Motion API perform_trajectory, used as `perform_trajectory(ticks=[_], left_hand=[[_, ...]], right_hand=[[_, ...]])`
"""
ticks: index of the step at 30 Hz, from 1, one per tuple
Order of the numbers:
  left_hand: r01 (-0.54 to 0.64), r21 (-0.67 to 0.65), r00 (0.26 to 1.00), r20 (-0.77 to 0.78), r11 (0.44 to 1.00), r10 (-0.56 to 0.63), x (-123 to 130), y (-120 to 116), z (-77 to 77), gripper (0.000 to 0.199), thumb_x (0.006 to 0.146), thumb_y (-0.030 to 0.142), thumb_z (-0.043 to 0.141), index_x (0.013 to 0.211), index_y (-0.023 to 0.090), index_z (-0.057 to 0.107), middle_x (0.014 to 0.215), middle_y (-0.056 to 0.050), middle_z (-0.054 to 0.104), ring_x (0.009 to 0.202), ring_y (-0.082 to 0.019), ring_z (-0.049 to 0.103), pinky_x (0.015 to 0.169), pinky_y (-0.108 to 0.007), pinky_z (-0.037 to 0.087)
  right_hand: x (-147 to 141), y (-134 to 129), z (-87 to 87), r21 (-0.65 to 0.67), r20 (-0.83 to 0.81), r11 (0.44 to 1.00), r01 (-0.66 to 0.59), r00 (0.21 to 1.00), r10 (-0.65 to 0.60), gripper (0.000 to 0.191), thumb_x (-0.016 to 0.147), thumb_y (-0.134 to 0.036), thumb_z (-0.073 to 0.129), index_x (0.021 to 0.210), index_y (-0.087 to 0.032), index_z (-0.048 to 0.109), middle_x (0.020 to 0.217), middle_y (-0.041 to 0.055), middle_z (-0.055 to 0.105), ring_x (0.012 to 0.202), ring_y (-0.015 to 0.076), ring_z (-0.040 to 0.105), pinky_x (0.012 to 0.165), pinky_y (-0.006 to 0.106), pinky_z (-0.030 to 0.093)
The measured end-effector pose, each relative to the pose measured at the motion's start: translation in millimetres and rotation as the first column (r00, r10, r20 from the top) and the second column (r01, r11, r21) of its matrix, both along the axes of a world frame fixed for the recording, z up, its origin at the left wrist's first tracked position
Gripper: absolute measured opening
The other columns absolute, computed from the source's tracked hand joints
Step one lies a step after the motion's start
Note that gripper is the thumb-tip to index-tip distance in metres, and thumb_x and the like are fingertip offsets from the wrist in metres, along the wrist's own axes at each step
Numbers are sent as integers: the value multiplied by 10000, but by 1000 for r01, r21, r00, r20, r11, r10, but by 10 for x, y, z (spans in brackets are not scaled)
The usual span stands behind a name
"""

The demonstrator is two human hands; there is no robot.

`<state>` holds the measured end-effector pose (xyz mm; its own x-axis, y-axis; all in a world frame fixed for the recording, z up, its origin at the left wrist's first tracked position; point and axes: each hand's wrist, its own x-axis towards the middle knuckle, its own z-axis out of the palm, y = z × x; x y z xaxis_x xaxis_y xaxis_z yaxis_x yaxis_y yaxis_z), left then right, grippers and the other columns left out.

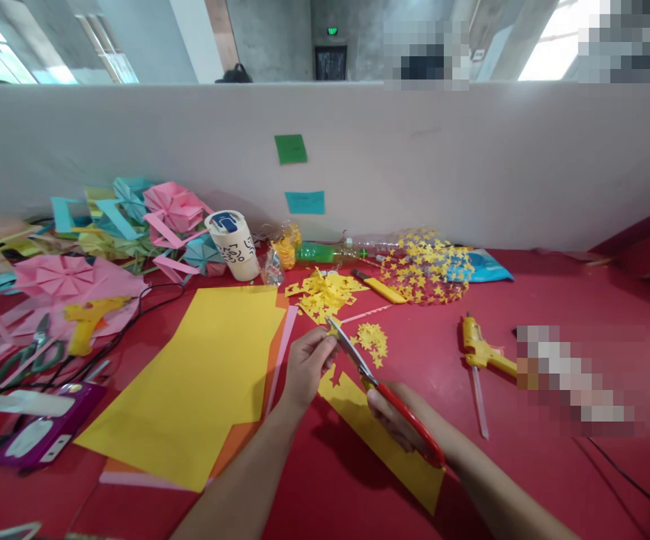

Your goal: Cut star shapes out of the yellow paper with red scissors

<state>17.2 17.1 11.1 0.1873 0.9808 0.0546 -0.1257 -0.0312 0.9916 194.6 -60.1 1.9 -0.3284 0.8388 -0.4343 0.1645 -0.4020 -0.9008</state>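
My left hand [305, 371] pinches a small piece of yellow paper [333, 331], perhaps a star, between thumb and fingertips. Red-handled scissors [411, 421] are gripped in my right hand [393, 409], their blades pointing up and left to the paper piece at my left fingertips. Beneath my right hand lies a yellow paper strip [420, 474], with a star-shaped hole near its upper end. A small heap of cut yellow stars [372, 342] rests just beyond the scissors. Behind it are yellow paper scraps [325, 294] with cut-outs.
Yellow sheets [201, 375] lie at left over orange and pink ones. Farther left are a yellow glue gun [84, 321], cables and folded paper flowers [172, 206]. A paper cup [233, 246], green bottle [325, 252] and utility knife [384, 287] stand or lie behind. Another glue gun [482, 349] is right.
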Motion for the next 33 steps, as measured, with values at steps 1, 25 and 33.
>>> perform_trajectory(ticks=[1, 25, 33], left_hand=[[0, 0, 1000, 1, 1000, 0, 1, 0, -2, 280, 848, 300, 562, 603, 167, 533, 580, 24, 484, 496, -79, 433, 478, -220, 333], [137, 25, 932, -342, 990, -120, -3, 123, -101, 308, 863, 357, 483, 605, 189, 484, 557, 33, 458, 481, -103, 422, 472, -223, 326], [366, 99, 618, -769, 925, -163, 282, 151, -81, 302, 854, 296, 472, 575, 189, 509, 734, -24, 492, 629, -156, 474, 579, -279, 339]], right_hand=[[-3, -3, -4, 1, -3, 1000, 1, 1000, -1, 479, 861, -660, 515, 706, -217, 421, 465, -126, 330, 316, 37, 285, 288, 142, 261], [180, 234, 49, 276, 181, 936, 219, 944, -275, 518, 688, -629, 689, 581, -218, 394, 508, -78, 345, 465, 89, 329, 418, 209, 251], [435, 334, 19, 360, 197, 870, 338, 884, -424, 488, 759, -660, 597, 623, -223, 426, 447, -78, 359, 403, 104, 352, 395, 233, 244]])
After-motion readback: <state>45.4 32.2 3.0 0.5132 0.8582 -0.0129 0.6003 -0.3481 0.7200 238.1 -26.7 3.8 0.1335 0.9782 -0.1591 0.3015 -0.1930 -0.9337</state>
